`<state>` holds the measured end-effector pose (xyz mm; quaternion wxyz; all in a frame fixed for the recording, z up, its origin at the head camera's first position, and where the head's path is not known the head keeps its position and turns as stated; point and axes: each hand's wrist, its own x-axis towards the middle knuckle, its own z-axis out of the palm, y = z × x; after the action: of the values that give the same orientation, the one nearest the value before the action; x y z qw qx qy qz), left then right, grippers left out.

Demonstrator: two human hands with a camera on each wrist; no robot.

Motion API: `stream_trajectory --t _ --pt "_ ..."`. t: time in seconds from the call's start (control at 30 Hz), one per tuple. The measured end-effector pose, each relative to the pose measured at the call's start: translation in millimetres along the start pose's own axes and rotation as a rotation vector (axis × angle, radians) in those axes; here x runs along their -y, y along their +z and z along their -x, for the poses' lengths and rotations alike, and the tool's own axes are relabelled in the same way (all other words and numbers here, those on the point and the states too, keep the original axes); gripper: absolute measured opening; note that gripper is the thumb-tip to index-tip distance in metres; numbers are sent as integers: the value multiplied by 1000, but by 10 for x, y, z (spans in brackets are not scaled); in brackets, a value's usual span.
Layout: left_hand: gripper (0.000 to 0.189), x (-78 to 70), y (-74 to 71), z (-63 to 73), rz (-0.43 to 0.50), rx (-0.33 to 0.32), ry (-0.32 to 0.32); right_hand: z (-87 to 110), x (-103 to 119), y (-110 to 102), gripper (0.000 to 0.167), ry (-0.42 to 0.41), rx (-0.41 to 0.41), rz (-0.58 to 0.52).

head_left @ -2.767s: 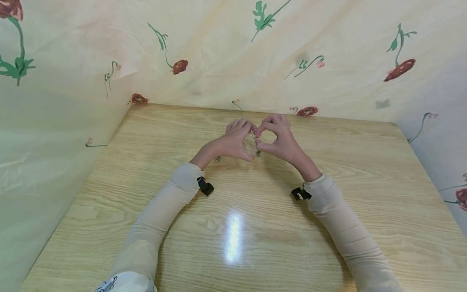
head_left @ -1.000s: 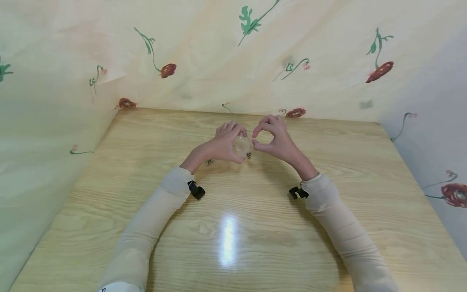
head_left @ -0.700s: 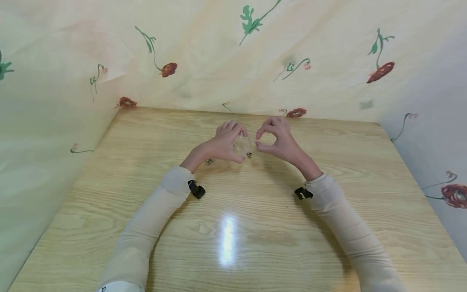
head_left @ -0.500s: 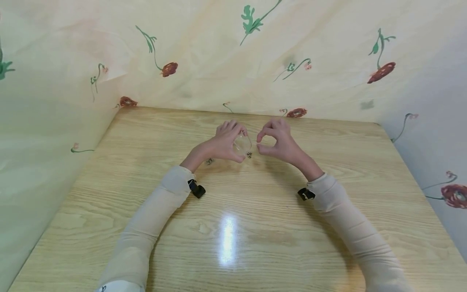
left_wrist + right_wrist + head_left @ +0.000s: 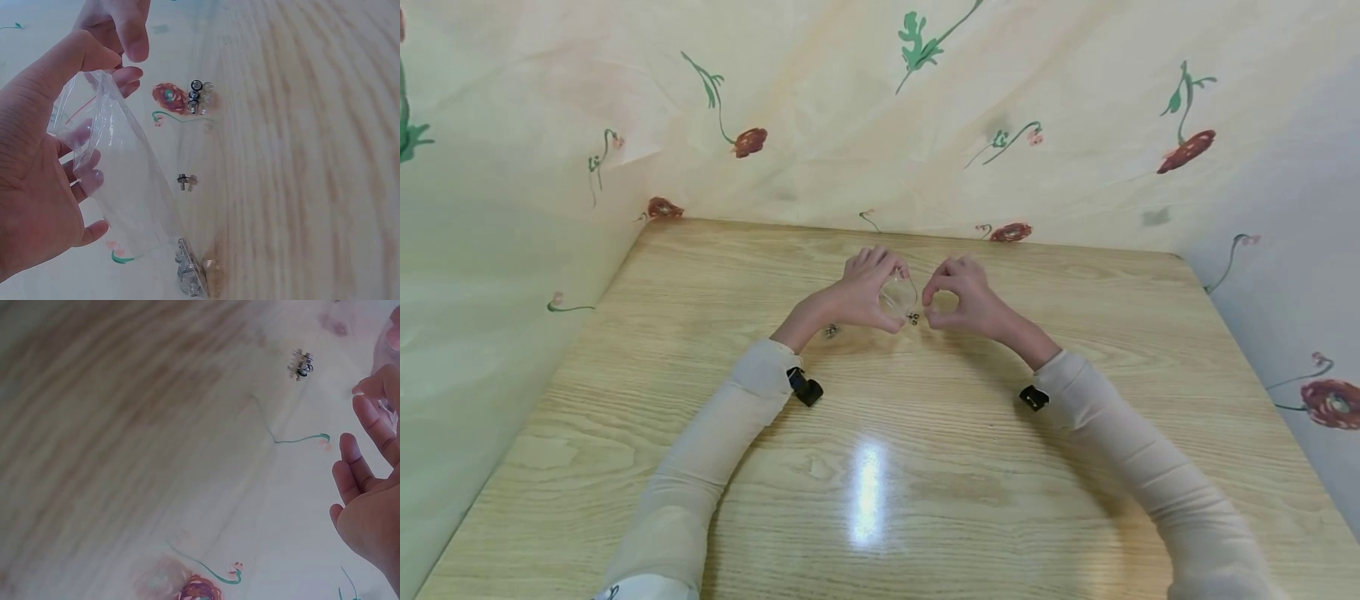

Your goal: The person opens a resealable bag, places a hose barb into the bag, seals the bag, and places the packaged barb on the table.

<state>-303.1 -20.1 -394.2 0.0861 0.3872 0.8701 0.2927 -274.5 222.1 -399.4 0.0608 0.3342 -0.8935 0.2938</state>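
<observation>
My left hand [image 5: 867,292] holds a clear plastic bag [image 5: 125,169] near its mouth. A thin red line crosses the bag near the top in the left wrist view. Thumb and forefinger are spread to either side of the mouth in the head view. My right hand [image 5: 962,300] is just to the right, thumb and forefinger curved close together with a small gap. Nothing shows between them. Small metal fittings [image 5: 195,97] lie in a group below the space between the hands. A single metal fitting [image 5: 182,182] lies nearer the bag.
Another metal cluster [image 5: 189,272] overlaps the bag's lower edge in the left wrist view. The wood-grain table [image 5: 925,483] meets a flowered cloth [image 5: 820,108] at the back and sides. Each wrist wears a black camera mount [image 5: 806,387].
My right hand was at the bag's mouth, fingertips together, then drew back to the right. Lately it has come slightly lower and nearer the bag. The left hand keeps its hold.
</observation>
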Motion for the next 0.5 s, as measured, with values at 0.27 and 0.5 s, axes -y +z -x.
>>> stream_trajectory --t 0.27,0.5 --pt "63 6 -16 -13 10 6 0 -16 -24 77 10 4 71 1" --pt "66 -24 -45 -8 20 20 -2 -25 29 77 10 29 126 2"
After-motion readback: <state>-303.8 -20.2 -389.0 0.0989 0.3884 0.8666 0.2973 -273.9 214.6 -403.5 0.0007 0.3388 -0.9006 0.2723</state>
